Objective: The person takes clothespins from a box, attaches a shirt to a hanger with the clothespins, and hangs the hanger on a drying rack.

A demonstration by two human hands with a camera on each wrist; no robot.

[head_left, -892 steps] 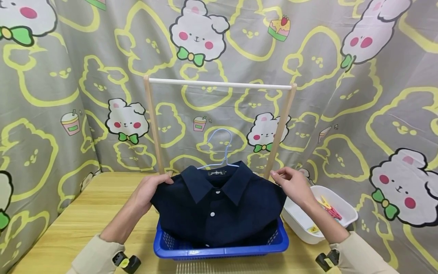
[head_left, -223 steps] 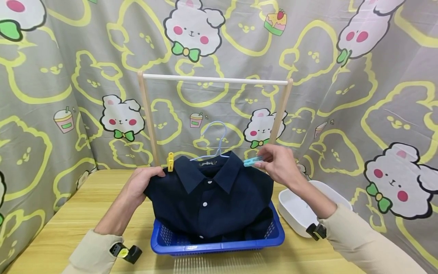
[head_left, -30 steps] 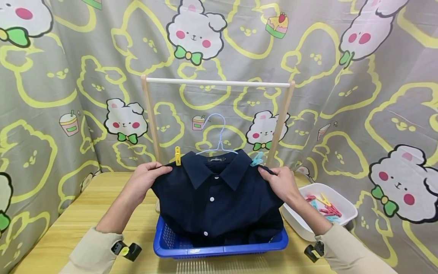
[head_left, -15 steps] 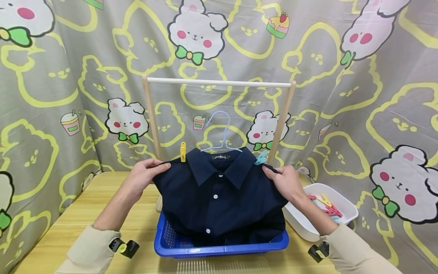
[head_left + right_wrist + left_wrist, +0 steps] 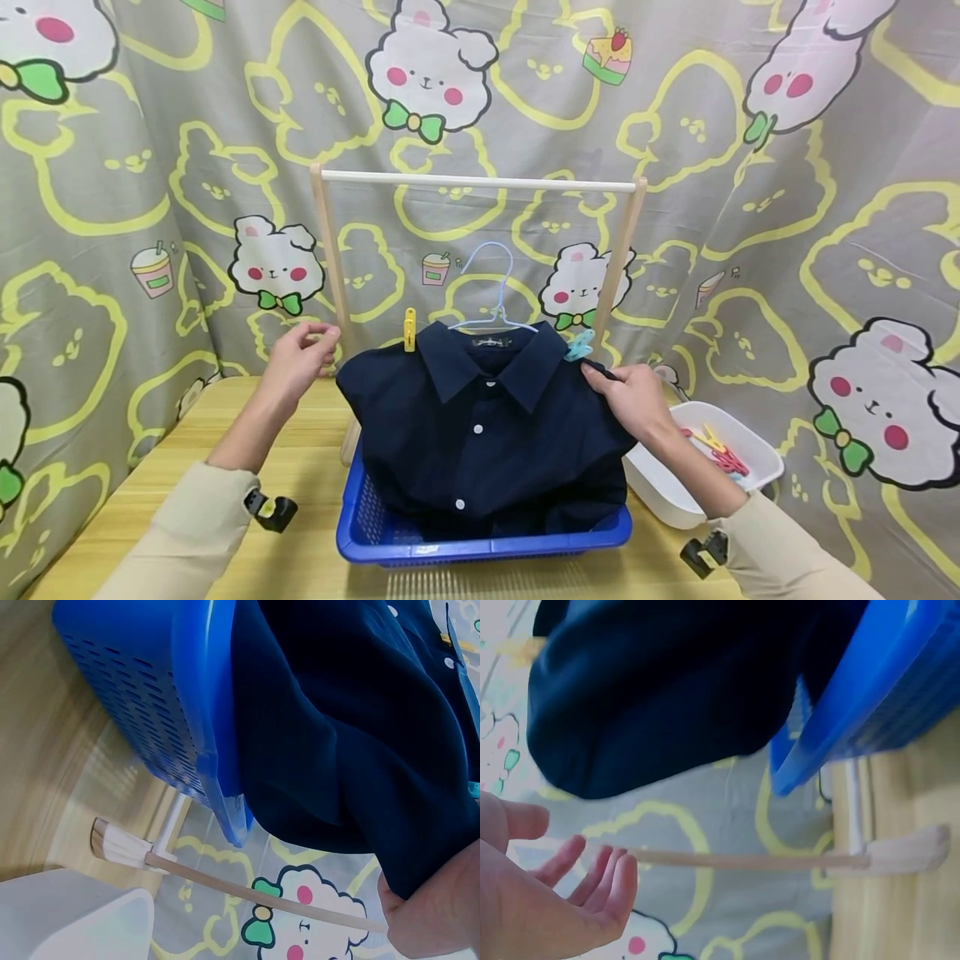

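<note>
A navy button-up shirt (image 5: pixel 480 458) sits on a light-blue wire hanger (image 5: pixel 500 292), its lower part inside a blue basket (image 5: pixel 487 550). One yellow clothespin (image 5: pixel 410 332) is clipped at the shoulder left of the collar; a light-blue clothespin (image 5: pixel 581 344) is on the other shoulder. My right hand (image 5: pixel 636 400) pinches the shirt's right shoulder, thumb in front. Off the left shoulder, my left hand (image 5: pixel 294 367) is in the air with fingers loosely bent and nothing in them. The left wrist view shows a gap between that hand (image 5: pixel 562 892) and the sleeve.
Behind the basket stands a rack with a white bar (image 5: pixel 480 180) and wooden posts (image 5: pixel 621 258). A white tub (image 5: pixel 768 458) at the right holds several clothespins (image 5: pixel 723 458). All of it is on a wooden table (image 5: pixel 187 483) before a patterned curtain.
Clothespins have come onto both shoulders since the oldest frame; the light-blue one was in my right hand. Within the last second the shirt shifted rightward and my left hand let go, moving left.
</note>
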